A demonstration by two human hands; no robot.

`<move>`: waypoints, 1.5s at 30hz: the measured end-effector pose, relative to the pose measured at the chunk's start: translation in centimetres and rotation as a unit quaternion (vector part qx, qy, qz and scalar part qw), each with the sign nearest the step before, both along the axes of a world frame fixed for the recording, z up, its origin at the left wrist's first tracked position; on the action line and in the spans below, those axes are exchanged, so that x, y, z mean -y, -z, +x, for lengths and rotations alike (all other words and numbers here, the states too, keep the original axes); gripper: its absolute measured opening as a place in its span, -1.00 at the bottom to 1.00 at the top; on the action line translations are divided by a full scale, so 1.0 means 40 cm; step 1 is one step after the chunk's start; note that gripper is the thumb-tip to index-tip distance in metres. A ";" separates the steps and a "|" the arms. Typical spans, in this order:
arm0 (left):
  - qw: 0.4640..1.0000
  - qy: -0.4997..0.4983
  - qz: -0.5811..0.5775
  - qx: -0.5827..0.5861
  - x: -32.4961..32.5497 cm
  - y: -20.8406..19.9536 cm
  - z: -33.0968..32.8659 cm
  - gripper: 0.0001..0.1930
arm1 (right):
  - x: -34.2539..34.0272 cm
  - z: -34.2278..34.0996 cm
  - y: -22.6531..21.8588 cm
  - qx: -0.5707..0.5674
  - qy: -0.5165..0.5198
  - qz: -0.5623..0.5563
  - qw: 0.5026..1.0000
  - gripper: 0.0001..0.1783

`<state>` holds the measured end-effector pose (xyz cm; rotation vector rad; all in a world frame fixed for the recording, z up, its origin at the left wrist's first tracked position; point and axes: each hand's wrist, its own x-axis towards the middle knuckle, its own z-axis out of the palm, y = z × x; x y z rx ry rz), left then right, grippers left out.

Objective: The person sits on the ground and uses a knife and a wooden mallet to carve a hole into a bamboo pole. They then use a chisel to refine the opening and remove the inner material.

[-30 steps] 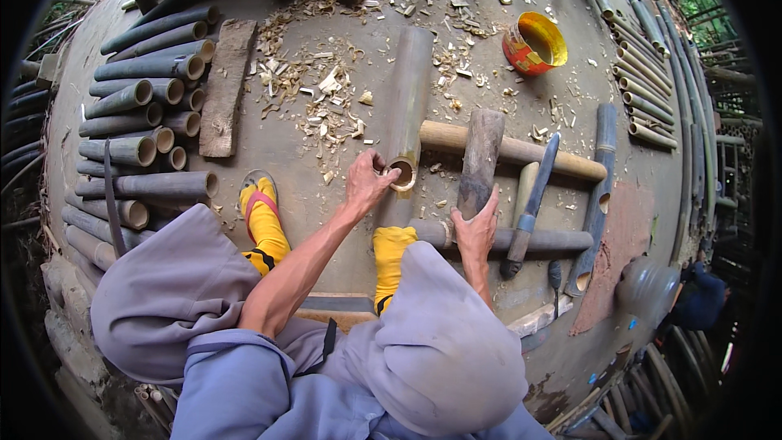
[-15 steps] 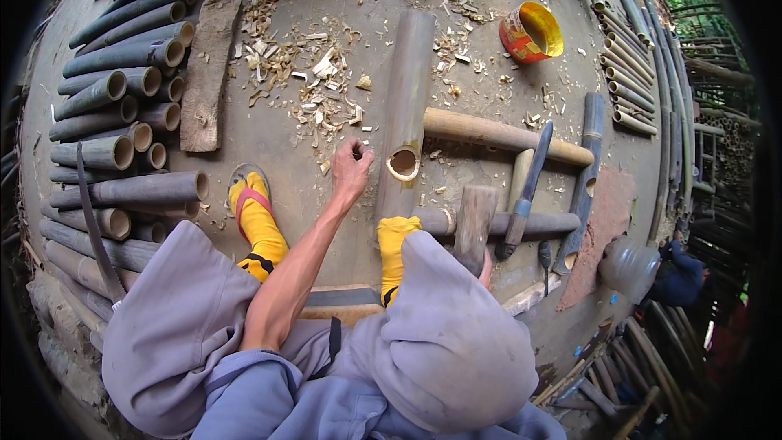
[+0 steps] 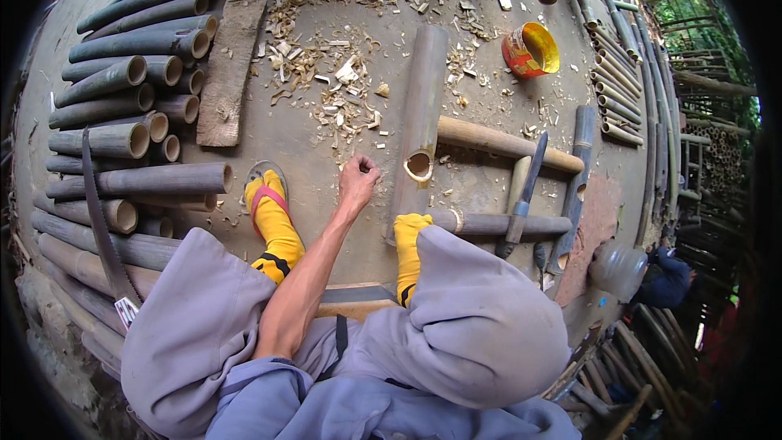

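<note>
My left hand [image 3: 358, 181] hovers left of a thick bamboo pole [image 3: 421, 90], apart from it. Its fingers are curled together, and what they hold, if anything, is too small to make out. A round hole [image 3: 419, 165] is cut through the pole's near end. My right foot in a yellow sock [image 3: 409, 248] rests against that end. From the pole, a tan bamboo rail [image 3: 505, 143] and a darker rail [image 3: 505, 223] run right to a shorter bamboo post [image 3: 579, 171]. My right hand is out of view behind my right knee.
A long knife [image 3: 525, 195] lies across the darker rail. Cut bamboo [image 3: 106, 140], a saw [image 3: 104, 224] and a plank [image 3: 232, 73] lie left. Shavings [image 3: 342, 81] litter the ground. A red-yellow bucket [image 3: 531, 50] is far right, and a person [image 3: 664, 277] is at the right edge.
The wooden mallet near my right knee has gone out of view, along with the bit of my right hand beside it. My left hand stays left of the pole. The whole view shifts slightly.
</note>
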<state>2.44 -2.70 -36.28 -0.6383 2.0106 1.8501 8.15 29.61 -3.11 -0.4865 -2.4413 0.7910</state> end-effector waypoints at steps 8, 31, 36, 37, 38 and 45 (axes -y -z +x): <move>1.000 0.000 0.013 0.004 0.017 -0.047 -0.018 -0.86 | -0.082 -0.126 -0.107 -0.044 0.004 0.028 0.999 -0.38; 0.999 0.008 -0.034 -0.004 0.052 0.003 0.008 -0.83 | -0.164 -0.103 -0.078 -0.046 0.024 0.020 0.998 -0.55; 0.998 0.013 -0.068 -0.013 0.036 0.006 0.009 -0.81 | -0.111 -0.013 0.073 0.032 0.006 -0.006 0.999 -0.58; 0.996 0.023 -0.083 -0.014 0.023 -0.022 0.005 -0.81 | -0.083 0.033 0.141 0.077 -0.005 -0.031 0.997 -0.59; 0.995 0.031 -0.097 -0.021 0.009 -0.047 -0.017 -0.80 | -0.055 0.072 0.202 0.132 -0.025 -0.061 0.989 -0.59; 0.982 0.026 -0.124 -0.142 -0.062 -0.083 -0.207 -0.80 | 0.129 0.215 0.529 0.426 -0.230 -0.227 0.845 -0.64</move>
